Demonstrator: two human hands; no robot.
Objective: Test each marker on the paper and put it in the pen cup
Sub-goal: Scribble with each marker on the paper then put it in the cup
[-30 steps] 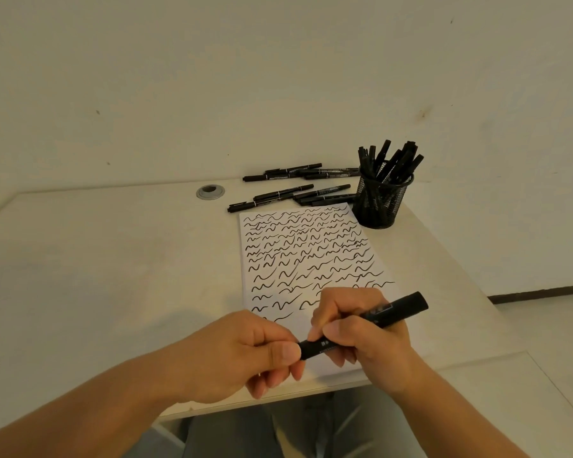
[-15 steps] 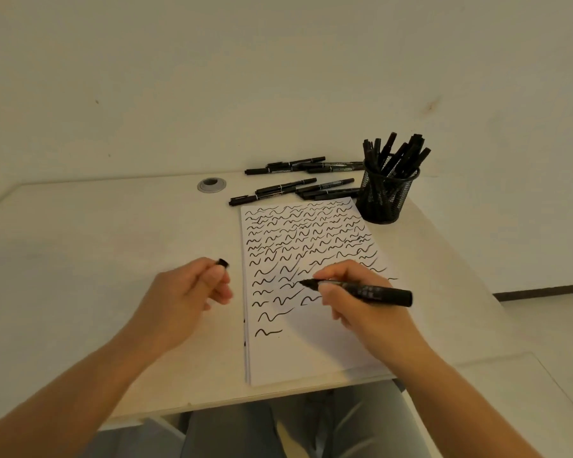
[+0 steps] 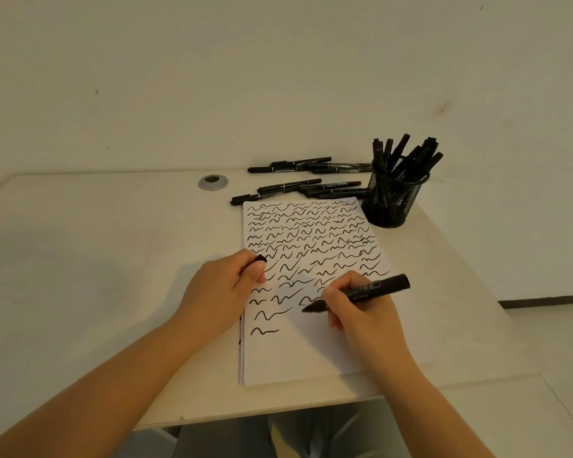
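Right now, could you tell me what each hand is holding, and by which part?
The right hand grips the marker low on its barrel, near the tip. The left hand pinches its cap.

The paper (image 3: 311, 352) lay toward the table's (image 3: 80, 259) right edge, the pen cup (image 3: 394, 196) at its far-right corner, loose markers (image 3: 298, 188) behind it.

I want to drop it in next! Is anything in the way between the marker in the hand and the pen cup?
Nothing visible stands between them. The marker in the right hand has only flat paper between it and the pen cup. The cup is crowded with markers, and the cap is in the left hand.
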